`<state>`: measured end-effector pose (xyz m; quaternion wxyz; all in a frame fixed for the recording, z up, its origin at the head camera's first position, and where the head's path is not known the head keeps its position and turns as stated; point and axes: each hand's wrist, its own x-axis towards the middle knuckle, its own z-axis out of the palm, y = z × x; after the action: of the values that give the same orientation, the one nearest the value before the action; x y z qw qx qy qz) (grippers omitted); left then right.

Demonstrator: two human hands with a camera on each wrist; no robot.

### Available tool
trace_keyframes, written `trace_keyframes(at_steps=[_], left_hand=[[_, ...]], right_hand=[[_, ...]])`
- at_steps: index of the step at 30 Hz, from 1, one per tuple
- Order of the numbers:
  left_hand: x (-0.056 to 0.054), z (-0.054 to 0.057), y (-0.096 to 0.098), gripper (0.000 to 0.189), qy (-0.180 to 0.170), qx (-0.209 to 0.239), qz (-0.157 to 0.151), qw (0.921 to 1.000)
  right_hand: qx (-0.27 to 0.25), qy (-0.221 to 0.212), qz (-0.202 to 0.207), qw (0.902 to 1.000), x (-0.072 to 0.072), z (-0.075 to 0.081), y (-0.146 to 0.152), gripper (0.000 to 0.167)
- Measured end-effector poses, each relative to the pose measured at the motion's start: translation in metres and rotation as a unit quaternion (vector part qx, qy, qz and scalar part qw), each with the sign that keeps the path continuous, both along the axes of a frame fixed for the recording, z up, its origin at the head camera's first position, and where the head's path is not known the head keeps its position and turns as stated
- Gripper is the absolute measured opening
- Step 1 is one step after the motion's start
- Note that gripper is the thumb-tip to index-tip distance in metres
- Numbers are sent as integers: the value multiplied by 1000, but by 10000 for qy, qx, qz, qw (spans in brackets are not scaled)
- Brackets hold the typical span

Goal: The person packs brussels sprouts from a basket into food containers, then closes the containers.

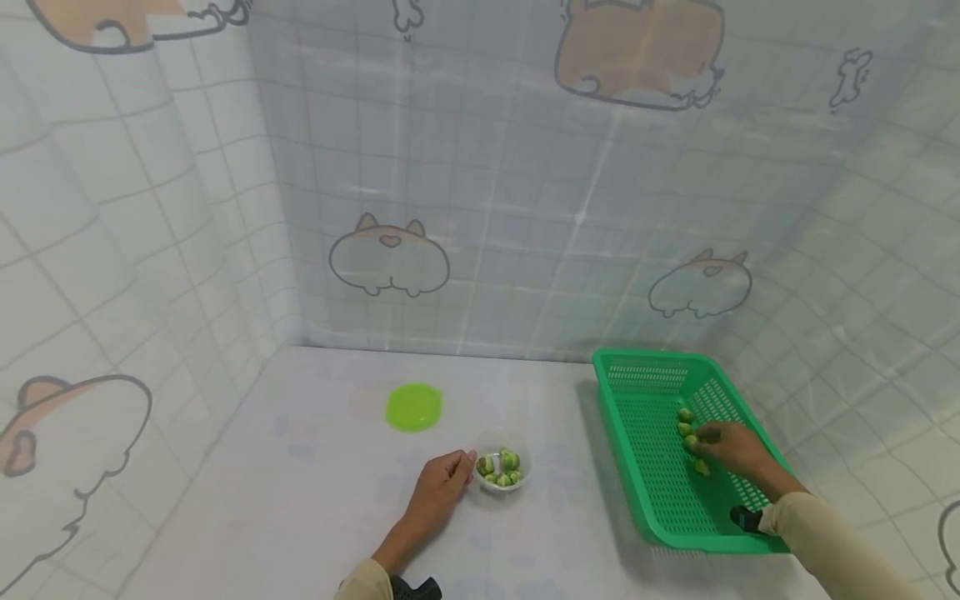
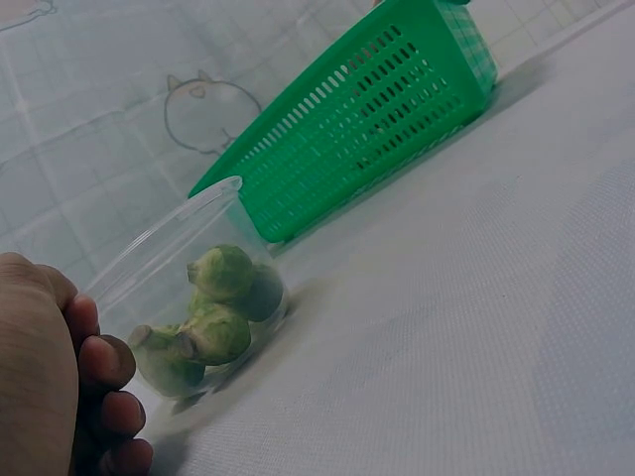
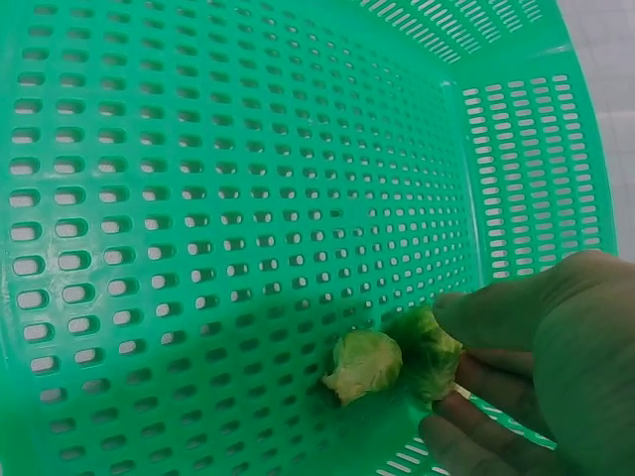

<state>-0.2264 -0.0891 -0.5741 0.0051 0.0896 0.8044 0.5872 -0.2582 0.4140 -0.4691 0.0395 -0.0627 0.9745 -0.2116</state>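
Observation:
A clear plastic bowl [image 1: 525, 458] stands on the table with several Brussels sprouts [image 1: 509, 459] in it. My left hand [image 1: 438, 490] is at its left side, pinching the rim; in the left wrist view the curled fingers [image 2: 107, 361] cover that edge. My right hand [image 1: 733, 450] reaches into the green basket [image 1: 633, 450]. Its thumb and fingers pinch a Brussels sprout [image 3: 431, 357] on the basket floor, and another sprout [image 3: 365, 365] lies right beside it. More sprouts [image 1: 685, 414] sit in a row near the fingertips.
A bright green round lid [image 1: 414, 407] lies on the white table [image 1: 300, 500] behind the bowl. The basket's raised walls stand at the right. Sheets with cartoon animals and a grid pattern [image 1: 487, 208] hang around the back and sides.

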Motion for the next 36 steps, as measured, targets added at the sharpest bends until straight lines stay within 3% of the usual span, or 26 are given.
trace_keyframes(at_steps=[8, 16, 27, 36], left_hand=[[0, 2, 0, 47, -77, -93, -13, 9999], [-1, 1, 1, 49, 32, -148, 17, 9999], [0, 1, -1, 48, 71, -81, 39, 9999], [0, -1, -1, 47, -15, -132, 31, 9999]], right_hand=[[24, 465, 96, 9989, -4, -12, 1, 29], [51, 710, 180, 9973, -6, -18, 2, 27], [105, 768, 267, 9966, -11, -23, 2, 27], [124, 884, 258, 9957, -7, -21, -1, 25]])
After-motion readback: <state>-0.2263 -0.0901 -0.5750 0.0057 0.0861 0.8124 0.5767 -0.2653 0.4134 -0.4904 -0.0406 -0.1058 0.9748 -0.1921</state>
